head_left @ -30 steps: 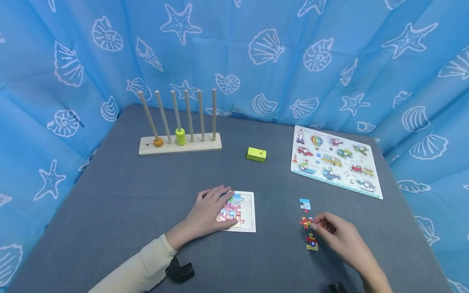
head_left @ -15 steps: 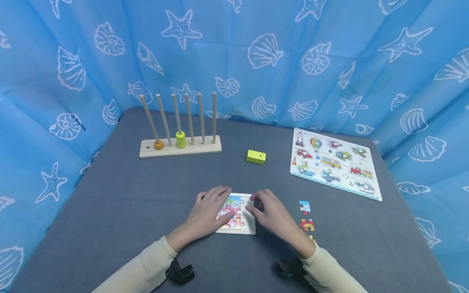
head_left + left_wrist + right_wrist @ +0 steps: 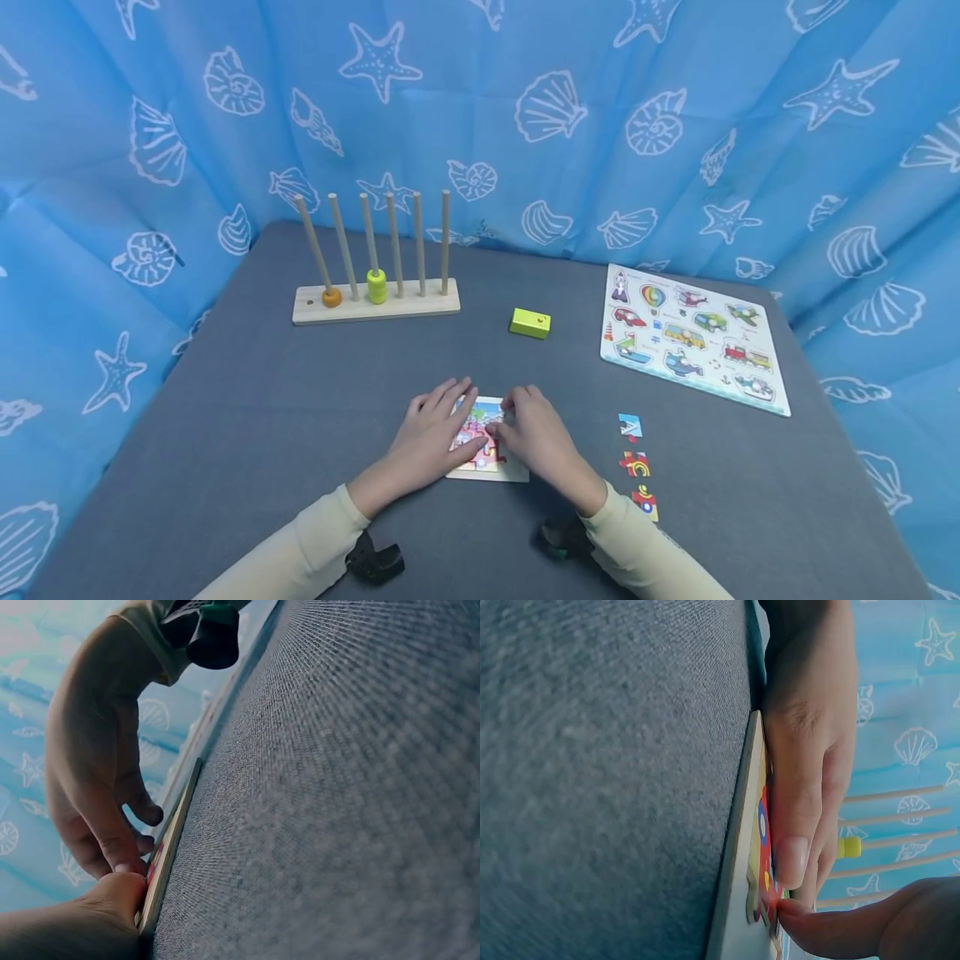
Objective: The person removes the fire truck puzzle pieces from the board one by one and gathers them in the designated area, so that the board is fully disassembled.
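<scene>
A small jigsaw puzzle in a pale wooden frame point(image 3: 513, 475) lies at the table's middle. My left hand point(image 3: 431, 429) rests over its left part with relaxed fingers, thumb on the pink picture. My right hand point(image 3: 540, 433) is at the frame's right side, its bent thumb and fingers pinching a puzzle piece that the hand mostly hides. In the right wrist view the right thumb point(image 3: 840, 930) reaches the picture beside the left thumb point(image 3: 791, 855). Loose puzzle pieces, a blue one point(image 3: 630, 427), a red one point(image 3: 636, 464) and another red one point(image 3: 645, 502), form a column to the right.
Behind the puzzle stand a wooden peg rack point(image 3: 375, 310) with orange and yellow-green beads and a yellow-green block point(image 3: 530, 323). A white picture board with vehicles point(image 3: 693, 337) lies back right. A blue shell-patterned curtain point(image 3: 480, 108) borders the table.
My right hand has moved left from the loose pieces to the puzzle frame, then a little further in over the picture. The left hand has stayed on the puzzle.
</scene>
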### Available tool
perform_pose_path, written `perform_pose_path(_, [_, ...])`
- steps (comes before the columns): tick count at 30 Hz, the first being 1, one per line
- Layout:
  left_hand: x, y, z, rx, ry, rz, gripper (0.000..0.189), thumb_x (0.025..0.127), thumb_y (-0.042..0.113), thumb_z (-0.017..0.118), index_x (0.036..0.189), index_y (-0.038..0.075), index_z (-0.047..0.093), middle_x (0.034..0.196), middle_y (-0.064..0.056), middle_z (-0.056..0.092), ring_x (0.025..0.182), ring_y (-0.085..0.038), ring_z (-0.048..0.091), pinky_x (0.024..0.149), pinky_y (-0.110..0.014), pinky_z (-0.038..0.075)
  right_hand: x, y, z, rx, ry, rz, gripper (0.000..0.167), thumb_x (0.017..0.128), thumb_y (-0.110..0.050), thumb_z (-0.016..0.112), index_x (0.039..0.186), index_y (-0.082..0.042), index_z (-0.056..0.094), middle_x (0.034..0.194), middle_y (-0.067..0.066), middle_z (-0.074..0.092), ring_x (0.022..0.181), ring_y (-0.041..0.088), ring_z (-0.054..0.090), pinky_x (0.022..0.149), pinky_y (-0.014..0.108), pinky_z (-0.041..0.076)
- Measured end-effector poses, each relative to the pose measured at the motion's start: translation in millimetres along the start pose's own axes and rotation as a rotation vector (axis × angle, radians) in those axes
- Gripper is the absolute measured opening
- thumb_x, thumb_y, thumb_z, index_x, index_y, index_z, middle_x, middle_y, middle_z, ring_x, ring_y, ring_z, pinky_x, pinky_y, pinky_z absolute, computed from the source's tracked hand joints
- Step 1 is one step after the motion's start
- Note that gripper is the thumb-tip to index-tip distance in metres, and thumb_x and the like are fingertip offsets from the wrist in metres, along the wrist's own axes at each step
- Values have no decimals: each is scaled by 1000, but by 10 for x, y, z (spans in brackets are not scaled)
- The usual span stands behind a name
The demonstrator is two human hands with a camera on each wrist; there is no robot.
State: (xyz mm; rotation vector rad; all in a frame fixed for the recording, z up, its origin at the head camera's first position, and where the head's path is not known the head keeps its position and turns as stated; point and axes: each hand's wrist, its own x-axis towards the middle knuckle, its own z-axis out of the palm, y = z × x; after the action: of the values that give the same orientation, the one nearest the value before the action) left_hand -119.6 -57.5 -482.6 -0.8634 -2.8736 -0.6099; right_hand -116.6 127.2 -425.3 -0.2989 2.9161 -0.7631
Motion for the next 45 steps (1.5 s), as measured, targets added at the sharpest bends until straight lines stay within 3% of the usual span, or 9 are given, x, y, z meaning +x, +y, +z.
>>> perform_pose_path(17, [-1, 2, 13, -5, -32, -26, 69, 94, 56, 49, 147, 13, 40, 152, -6, 37, 141, -26, 29, 102, -52, 32, 28, 12, 10, 37, -22, 33, 26, 80, -17, 78, 93, -3, 61, 88, 7, 55, 73, 16, 48, 64, 31, 43])
perform_pose_path(28, [9, 14, -3, -14, -37, -28, 68, 94, 55, 49, 147, 13, 39, 152, -7, 36, 142, -27, 27, 103, -52, 31, 31, -10, -15, 78, 5, 42, 23, 80, -12, 77, 91, -3, 59, 80, 4, 52, 68, 14, 47, 57, 28, 39])
perform_pose_path(37, [12, 7, -9, -74, 0, -42, 67, 92, 53, 55, 145, 15, 44, 149, -7, 41, 140, -28, 30, 101, -53, 32, 80, 59, -6, 202, 23, 70, 12, 90, -17, 67, 90, -8, 59, 77, 1, 59, 66, 12, 52, 57, 27, 42])
perform_pose_path(45, [14, 6, -23, -128, 24, -55, 66, 88, 52, 61, 141, 16, 49, 145, -7, 45, 138, -29, 33, 100, -54, 33, 92, 60, -30, 223, 37, 77, 12, 90, -19, 66, 90, -8, 61, 73, 1, 57, 64, 13, 49, 55, 26, 39])
